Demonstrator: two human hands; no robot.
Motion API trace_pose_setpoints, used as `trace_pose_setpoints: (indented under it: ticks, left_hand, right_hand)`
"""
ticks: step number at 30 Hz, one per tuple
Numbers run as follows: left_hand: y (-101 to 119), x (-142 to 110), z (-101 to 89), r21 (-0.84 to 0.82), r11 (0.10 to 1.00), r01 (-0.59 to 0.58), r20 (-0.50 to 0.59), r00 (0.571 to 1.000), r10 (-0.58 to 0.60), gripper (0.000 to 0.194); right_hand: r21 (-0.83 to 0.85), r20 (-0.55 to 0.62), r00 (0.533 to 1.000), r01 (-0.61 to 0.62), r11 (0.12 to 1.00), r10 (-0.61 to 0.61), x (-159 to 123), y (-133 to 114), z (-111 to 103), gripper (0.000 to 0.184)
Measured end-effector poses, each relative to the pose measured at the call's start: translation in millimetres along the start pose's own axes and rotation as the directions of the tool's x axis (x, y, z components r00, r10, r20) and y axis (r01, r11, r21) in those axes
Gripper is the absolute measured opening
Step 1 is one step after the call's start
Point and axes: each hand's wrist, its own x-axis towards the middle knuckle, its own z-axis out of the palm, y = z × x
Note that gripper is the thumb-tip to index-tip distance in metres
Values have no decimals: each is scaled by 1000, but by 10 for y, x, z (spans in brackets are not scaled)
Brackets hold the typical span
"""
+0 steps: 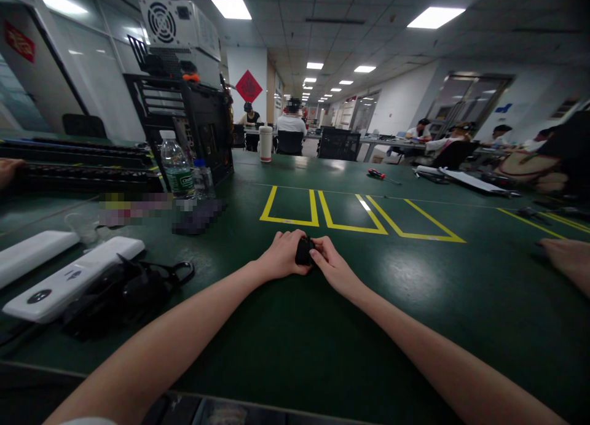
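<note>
A small black object (304, 251), rounded and too dark to name, is held between both hands at the middle of the green table (286, 345). My left hand (286, 253) wraps around its left side, fingers over the top and thumb below. On the right side, my right hand (329, 259) pinches its edge between thumb and fingers. Just beyond the hands, yellow tape outlines (289, 220) mark the tabletop. Part of the black object is covered by my fingers.
Left are white power-bank-like devices (92, 274), tangled black straps (133, 290), a water bottle (177, 167) and a black computer case (203, 118). A white cup (265, 144) and red screwdriver (377, 174) stand farther back. Another person's hand (569, 259) rests at right.
</note>
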Motion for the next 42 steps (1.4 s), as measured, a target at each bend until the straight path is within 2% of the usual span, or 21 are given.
trace_pose_setpoints:
  ticks: [2,5,9,14,18,23,27,31,34,40,42]
  left_hand:
    - [-3,1,4,5,1000,-13,-10,1000,13,50]
    - [-10,7,21,21,1000,-20,-24,1000,20,50]
    - [-13,12,39,24,1000,-2,-25,1000,2,53]
    - [-11,13,38,23,1000,3,-11,1000,-2,54]
    - [-11,13,35,15,1000,4,-11,1000,-3,54]
    - [-18,12,32,18,1000,-19,-24,1000,19,52]
    - [-25,11,36,15,999,-31,-27,999,31,54]
    - [-33,11,43,14,1000,-21,-26,999,21,55]
    - [-37,13,45,15,1000,-19,-23,1000,19,55]
    - [-32,13,49,43,999,-20,-35,999,22,52]
    - [-33,9,46,41,999,-30,-39,999,31,51]
  right_hand:
    - [32,27,999,17,999,-18,-15,9,-1,20]
    - [42,5,999,32,999,-32,-11,28,2,17]
    - [38,-41,999,19,999,-18,21,39,6,15]
    - [72,-55,998,-25,997,29,47,40,-3,22]
    - [49,-2,999,-39,998,39,37,19,-27,20]
    - [129,61,998,-4,992,-3,-5,-6,-43,19]
    - [92,-1,1000,-11,996,11,5,4,-24,13]
    - [86,-46,998,-32,996,36,51,40,-2,16]
    - [74,-39,997,-69,995,72,72,66,-1,20]
    - [103,46,999,11,995,-16,41,71,-21,18]
    - [108,42,999,17,994,-22,31,62,-22,19]
